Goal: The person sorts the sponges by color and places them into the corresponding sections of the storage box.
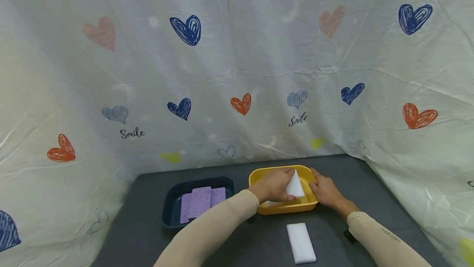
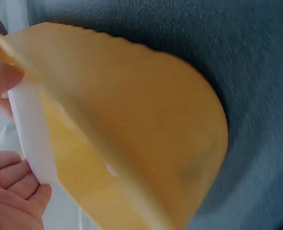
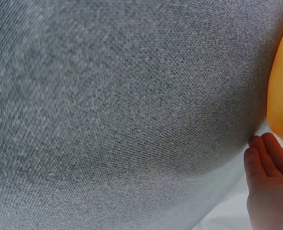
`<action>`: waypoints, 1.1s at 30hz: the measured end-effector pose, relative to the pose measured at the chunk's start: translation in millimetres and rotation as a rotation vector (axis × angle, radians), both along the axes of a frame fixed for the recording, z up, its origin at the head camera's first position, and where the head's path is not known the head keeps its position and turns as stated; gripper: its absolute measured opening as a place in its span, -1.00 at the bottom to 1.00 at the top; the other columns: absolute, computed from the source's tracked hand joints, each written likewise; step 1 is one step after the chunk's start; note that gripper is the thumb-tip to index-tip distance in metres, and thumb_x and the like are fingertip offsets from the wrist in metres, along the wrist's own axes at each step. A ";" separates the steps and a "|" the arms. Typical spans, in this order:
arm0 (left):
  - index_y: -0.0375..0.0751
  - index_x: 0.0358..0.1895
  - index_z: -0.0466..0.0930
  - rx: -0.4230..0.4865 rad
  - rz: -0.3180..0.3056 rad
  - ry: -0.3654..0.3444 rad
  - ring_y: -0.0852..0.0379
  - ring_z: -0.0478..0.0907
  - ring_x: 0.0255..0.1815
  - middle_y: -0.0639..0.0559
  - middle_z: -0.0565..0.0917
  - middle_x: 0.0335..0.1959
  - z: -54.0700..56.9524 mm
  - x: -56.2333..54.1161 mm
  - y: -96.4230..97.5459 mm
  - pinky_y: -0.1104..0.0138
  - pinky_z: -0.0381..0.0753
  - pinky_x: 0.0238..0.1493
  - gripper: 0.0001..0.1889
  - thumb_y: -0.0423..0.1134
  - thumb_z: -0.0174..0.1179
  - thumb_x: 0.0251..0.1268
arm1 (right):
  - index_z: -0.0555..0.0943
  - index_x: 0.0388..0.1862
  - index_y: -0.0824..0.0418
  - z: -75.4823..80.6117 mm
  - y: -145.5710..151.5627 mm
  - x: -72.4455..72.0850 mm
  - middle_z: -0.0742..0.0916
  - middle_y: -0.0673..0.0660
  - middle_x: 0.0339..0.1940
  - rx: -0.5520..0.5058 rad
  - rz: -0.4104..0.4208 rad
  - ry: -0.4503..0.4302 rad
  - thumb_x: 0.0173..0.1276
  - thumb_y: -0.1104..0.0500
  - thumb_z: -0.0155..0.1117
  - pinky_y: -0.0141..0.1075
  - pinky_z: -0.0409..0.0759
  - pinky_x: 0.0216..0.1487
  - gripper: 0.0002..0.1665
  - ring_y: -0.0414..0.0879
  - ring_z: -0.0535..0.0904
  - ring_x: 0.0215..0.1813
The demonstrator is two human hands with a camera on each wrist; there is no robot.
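My left hand [image 1: 275, 185] reaches into a yellow plastic basin [image 1: 283, 208] and grips a white sponge [image 1: 295, 185] between thumb and fingers. The sponge is tilted up on edge; in the left wrist view its long white side [image 2: 33, 129] shows beside the basin's inner wall. Part of another white piece [image 1: 272, 203] lies low in the basin, mostly hidden by the left hand. My right hand [image 1: 327, 191] holds the basin's right end, thumb over the rim. Its fingers [image 3: 266, 155] lie along the outside of the yellow wall in the right wrist view.
A second white sponge [image 1: 301, 243] lies flat on the dark grey table [image 1: 148, 217], in front of the basin. To the left stands a dark blue basin [image 1: 171, 201] with several purple speckled sponges [image 1: 200, 202]. Behind hangs a white curtain [image 1: 207, 73] printed with hearts.
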State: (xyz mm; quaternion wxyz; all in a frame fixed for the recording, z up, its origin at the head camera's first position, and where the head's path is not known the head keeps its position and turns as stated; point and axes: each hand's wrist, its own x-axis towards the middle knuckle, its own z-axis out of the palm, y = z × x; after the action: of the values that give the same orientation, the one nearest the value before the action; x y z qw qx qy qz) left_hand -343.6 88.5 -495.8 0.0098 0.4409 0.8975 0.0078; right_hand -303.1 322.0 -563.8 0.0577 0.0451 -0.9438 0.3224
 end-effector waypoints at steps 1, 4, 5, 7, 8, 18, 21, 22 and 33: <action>-0.28 0.69 0.29 -0.010 0.001 -0.012 0.06 0.52 0.55 -0.08 0.48 0.64 -3.9 -0.1 1.3 0.30 0.49 0.57 0.01 0.27 0.44 0.39 | 0.29 0.66 0.51 -0.4 -1.3 -0.2 0.74 0.54 0.22 0.003 -0.001 -0.006 0.60 0.21 0.02 -0.10 0.64 -0.13 -0.27 -0.02 0.61 -0.31; -0.25 0.66 0.34 -0.033 0.018 -0.039 0.09 0.55 0.50 -0.06 0.52 0.59 -14.6 -0.6 4.3 0.32 0.52 0.54 -0.02 0.29 0.44 0.38 | 0.27 0.68 0.50 2.4 -7.0 1.7 0.73 0.52 0.28 0.005 -0.011 -0.043 0.62 0.23 0.03 -0.09 0.66 -0.09 -0.27 -0.05 0.62 -0.28; -0.24 0.65 0.36 -0.035 0.029 -0.049 0.10 0.57 0.47 -0.05 0.54 0.56 -17.8 -1.0 4.9 0.32 0.53 0.52 -0.03 0.29 0.44 0.38 | 0.26 0.68 0.50 2.2 -8.1 1.8 0.72 0.51 0.31 0.012 -0.011 -0.046 0.63 0.23 0.03 -0.07 0.67 -0.06 -0.27 -0.05 0.64 -0.26; -0.21 0.62 0.40 -0.039 0.053 -0.063 0.12 0.59 0.41 -0.01 0.59 0.50 -22.9 -2.2 5.7 0.33 0.55 0.49 -0.06 0.30 0.45 0.37 | 0.26 0.69 0.49 2.4 -10.4 2.1 0.70 0.50 0.36 0.021 -0.018 -0.048 0.65 0.23 0.04 -0.03 0.70 0.02 -0.28 -0.04 0.67 -0.18; -0.20 0.59 0.43 -0.039 0.060 -0.069 0.14 0.61 0.37 0.00 0.61 0.45 -25.0 -3.0 5.9 0.34 0.57 0.46 -0.08 0.29 0.46 0.36 | 0.25 0.69 0.49 2.5 -11.2 2.2 0.69 0.50 0.37 0.021 -0.019 -0.048 0.66 0.23 0.04 -0.02 0.71 0.03 -0.28 -0.02 0.68 -0.17; -0.20 0.51 0.50 -0.034 0.028 -0.130 0.19 0.68 0.18 0.00 0.70 0.30 -36.4 -7.9 0.7 0.39 0.64 0.32 -0.15 0.23 0.54 0.31 | 0.30 0.66 0.49 -10.4 -6.6 -4.9 0.70 0.54 0.34 0.012 0.011 0.013 0.65 0.18 0.03 -0.06 0.73 -0.04 -0.29 -0.04 0.70 -0.16; -0.23 0.63 0.39 -0.019 0.043 -0.146 0.11 0.61 0.42 -0.04 0.60 0.51 -33.7 -9.0 -2.1 0.32 0.54 0.52 -0.03 0.27 0.51 0.33 | 0.29 0.66 0.50 -9.0 -6.1 -4.6 0.70 0.54 0.33 0.012 0.010 -0.004 0.66 0.19 0.03 -0.06 0.72 -0.05 -0.29 -0.04 0.67 -0.18; -0.24 0.65 0.36 -0.009 0.043 -0.152 0.08 0.58 0.48 -0.05 0.57 0.55 -31.8 -9.3 -3.5 0.29 0.50 0.55 -0.01 0.27 0.50 0.34 | 0.28 0.67 0.49 -7.6 -6.4 -3.9 0.70 0.53 0.34 0.017 0.005 -0.009 0.67 0.18 0.04 -0.07 0.71 -0.05 -0.29 -0.05 0.67 -0.18; -0.27 0.70 0.29 0.156 -0.052 -0.169 -0.01 0.35 0.72 -0.12 0.40 0.70 -13.8 1.3 -24.6 0.17 0.35 0.69 -0.02 0.31 0.36 0.47 | 0.34 0.64 0.47 -9.5 4.9 -4.0 0.73 0.52 0.24 0.009 0.005 0.038 0.61 0.16 0.06 -0.04 0.69 -0.06 -0.28 0.04 0.66 -0.19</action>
State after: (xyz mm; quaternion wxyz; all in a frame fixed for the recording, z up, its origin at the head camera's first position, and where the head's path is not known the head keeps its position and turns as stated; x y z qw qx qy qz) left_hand -342.4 63.9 -509.6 0.0510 0.4613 0.8783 0.1146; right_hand -307.1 326.9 -573.3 0.0745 0.0539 -0.9438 0.3175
